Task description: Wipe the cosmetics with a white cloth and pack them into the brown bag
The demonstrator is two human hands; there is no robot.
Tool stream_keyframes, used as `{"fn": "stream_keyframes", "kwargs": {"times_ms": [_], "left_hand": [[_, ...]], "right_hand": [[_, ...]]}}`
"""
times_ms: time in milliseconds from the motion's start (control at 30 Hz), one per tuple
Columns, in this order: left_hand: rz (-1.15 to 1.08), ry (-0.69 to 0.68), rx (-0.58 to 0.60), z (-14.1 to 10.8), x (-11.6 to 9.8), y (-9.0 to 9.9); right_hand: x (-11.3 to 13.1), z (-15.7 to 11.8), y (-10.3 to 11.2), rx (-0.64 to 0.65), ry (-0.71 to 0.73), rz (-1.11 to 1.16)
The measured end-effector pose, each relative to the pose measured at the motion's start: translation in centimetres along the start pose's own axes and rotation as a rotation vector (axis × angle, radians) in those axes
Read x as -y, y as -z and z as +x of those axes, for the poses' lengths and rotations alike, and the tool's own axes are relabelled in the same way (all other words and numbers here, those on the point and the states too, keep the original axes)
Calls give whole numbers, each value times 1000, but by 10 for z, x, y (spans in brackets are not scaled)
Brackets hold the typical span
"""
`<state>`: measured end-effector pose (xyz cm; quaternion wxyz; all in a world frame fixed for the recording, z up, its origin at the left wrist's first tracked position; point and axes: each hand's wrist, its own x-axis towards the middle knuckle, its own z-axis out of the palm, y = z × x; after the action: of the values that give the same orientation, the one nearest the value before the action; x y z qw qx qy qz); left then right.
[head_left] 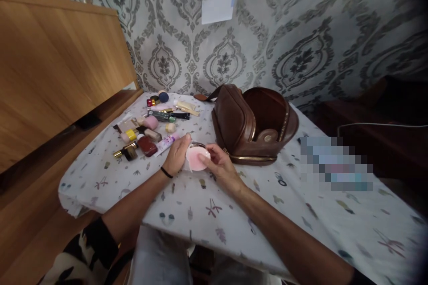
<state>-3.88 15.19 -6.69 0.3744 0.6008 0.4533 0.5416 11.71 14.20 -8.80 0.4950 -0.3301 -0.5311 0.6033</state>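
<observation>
A round pink item (pixel 197 159) with a pale, thin edge is held between my two hands above the cloth. My left hand (pixel 178 155) grips its left side, with a black band on the wrist. My right hand (pixel 223 165) holds its right side, the thumb lying on the pink face. Just behind my right hand stands a brown leather bag (pixel 234 120), its zipped top open towards the right. Left of my hands lie several cosmetics, among them a dark red bottle (pixel 147 146), a purple and white tube (pixel 166 144) and a pink sponge (pixel 150 122).
The table wears a white patterned cloth (pixel 207 231). A blurred, pixelated object (pixel 336 162) lies on the right. A wooden cabinet (pixel 63 62) rises at the left, and patterned wallpaper with a white paper (pixel 218 9) stands behind. A white cable (pixel 377 124) runs at the right.
</observation>
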Motion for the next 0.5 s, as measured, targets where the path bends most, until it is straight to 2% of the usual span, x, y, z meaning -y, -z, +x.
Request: {"fn": "stream_keyframes", "kwargs": {"times_ms": [100,200,367,500], "left_hand": [[-80,113,-14,2,5,3],[-103,155,-48,3,5,3],[-31,50,-13,0,-4,0],[-41,7,-8,-1,-5,-3]], "right_hand": [[3,-1,0,44,19,-81],[5,-1,0,48,4,-72],[2,-2,-3,-24,-69,95],[-2,-1,-2,-24,-82,111]]}}
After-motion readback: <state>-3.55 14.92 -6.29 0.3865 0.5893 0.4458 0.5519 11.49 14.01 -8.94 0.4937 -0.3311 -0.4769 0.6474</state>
